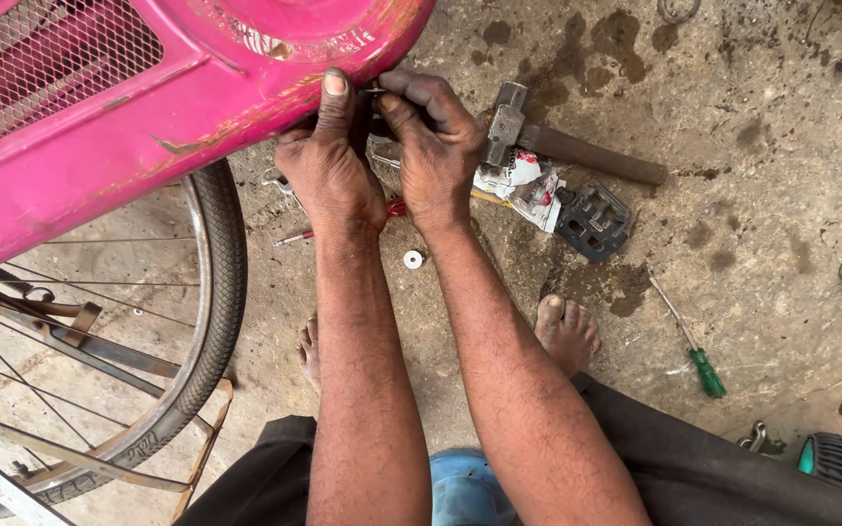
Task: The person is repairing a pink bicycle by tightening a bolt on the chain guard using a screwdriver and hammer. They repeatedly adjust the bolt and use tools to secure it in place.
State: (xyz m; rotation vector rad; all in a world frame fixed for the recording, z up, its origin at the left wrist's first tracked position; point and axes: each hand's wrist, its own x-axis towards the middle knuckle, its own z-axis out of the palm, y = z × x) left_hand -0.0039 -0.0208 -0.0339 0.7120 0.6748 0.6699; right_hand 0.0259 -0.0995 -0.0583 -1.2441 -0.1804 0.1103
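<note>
Both hands are working at the lower edge of the pink guard (148,107): the left hand (331,166) is pressing its thumb there, the right hand (436,146) is pinching a small metal part. Hammer (548,141), pedal (592,219) and washer (412,259) are lying on the floor nearby.

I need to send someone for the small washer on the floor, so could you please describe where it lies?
Start at the pink panel over the bicycle wheel, where both hands work at its lower edge. Just below the right hand, between the two forearms, the washer lies on the concrete. It is a small white ring with a hole, unlike the red-handled tool nearby.
</note>
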